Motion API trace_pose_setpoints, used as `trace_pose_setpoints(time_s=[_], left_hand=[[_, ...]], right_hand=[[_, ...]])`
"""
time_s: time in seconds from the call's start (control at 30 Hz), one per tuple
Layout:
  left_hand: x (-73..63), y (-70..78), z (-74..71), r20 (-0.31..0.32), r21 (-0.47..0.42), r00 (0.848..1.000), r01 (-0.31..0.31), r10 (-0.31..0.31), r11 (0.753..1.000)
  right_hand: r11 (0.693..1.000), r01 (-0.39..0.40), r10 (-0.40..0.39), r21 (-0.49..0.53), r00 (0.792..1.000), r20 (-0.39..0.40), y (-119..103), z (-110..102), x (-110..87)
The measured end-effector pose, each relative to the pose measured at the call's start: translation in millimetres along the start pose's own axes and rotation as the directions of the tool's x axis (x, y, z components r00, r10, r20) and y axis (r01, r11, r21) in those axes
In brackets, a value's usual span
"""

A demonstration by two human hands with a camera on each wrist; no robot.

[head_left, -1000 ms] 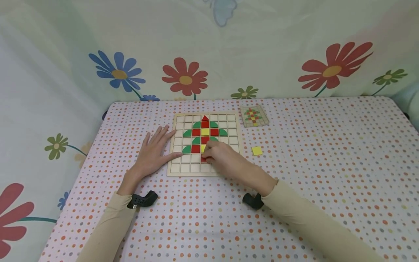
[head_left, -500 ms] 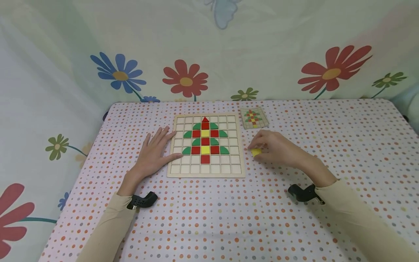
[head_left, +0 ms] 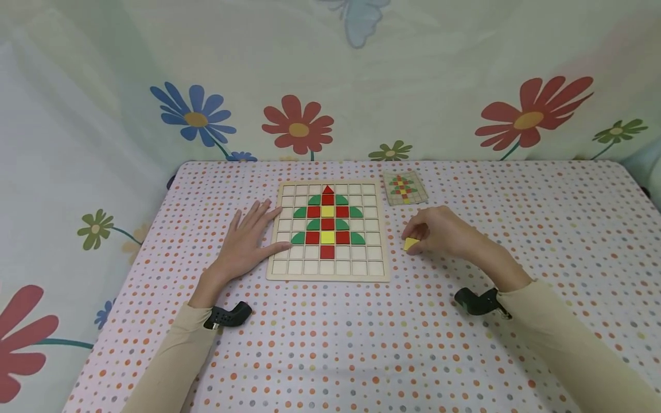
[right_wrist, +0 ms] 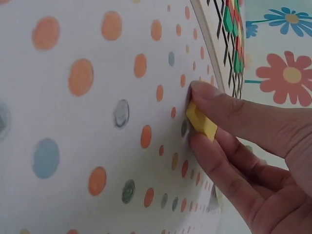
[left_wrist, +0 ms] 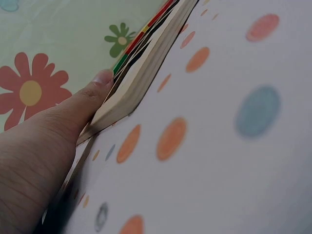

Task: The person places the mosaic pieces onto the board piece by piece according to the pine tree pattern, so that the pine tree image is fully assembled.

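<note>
A wooden grid board (head_left: 294, 268) lies flat on the table, with red, yellow and green tiles set in its cells in a tree shape. At the bottom of the shape is a red square tile (head_left: 327, 252). My left hand (head_left: 244, 244) rests on the board's left side, fingers straight, thumb and fingertips over its edge. To the right of the board, my right hand (head_left: 439, 232) pinches a yellow square tile (right_wrist: 201, 121) between thumb and fingers, close to the tabletop. In the right wrist view the tile is tilted between the fingertips.
A small pattern card (head_left: 405, 188) showing a similar tree lies beyond the board's upper right corner. The table (head_left: 330, 344) has a dotted cloth. A flowered curtain (head_left: 423, 69) hangs along its far edge.
My right hand left the red tile at the bottom of the shape, moved right to the yellow tile, and now pinches it. The left hand has stayed on the board.
</note>
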State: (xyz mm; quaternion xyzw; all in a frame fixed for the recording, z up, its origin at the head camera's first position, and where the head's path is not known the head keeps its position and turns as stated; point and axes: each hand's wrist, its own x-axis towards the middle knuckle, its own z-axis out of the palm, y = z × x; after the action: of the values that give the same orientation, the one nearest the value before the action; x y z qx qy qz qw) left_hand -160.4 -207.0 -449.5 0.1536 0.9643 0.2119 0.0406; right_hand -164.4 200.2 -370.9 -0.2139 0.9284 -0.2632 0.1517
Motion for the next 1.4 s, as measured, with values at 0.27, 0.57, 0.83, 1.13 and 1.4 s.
trace_pose_setpoints(time_s=[0.27,0.57,0.83,1.13,1.4], left_hand=[[0.4,2.1,1.9,0.002,-0.005,1.0,-0.005,0.005,1.0],[-0.4,3.0,1.4,-0.011,-0.002,1.0,-0.022,0.022,1.0],[0.3,4.6,2.2,-0.011,-0.001,1.0,-0.025,0.025,1.0],[-0.5,5.0,-0.4,-0.017,0.0,1.0,-0.021,0.021,1.0],[0.2,1.9,-1.0,-0.02,0.004,1.0,-0.014,0.014,1.0]], right_hand=[[1.0,-0.017,0.017,0.015,1.0,-0.022,-12,1,-0.8],[0.995,0.08,-0.08,0.062,0.997,0.004,-58,7,13.6],[0.968,0.208,-0.218,0.137,0.974,0.06,-90,32,35.2],[0.962,0.207,-0.229,0.179,0.967,0.111,-104,57,47.2],[0.978,0.137,-0.16,0.159,0.976,0.145,-109,66,52.1]])
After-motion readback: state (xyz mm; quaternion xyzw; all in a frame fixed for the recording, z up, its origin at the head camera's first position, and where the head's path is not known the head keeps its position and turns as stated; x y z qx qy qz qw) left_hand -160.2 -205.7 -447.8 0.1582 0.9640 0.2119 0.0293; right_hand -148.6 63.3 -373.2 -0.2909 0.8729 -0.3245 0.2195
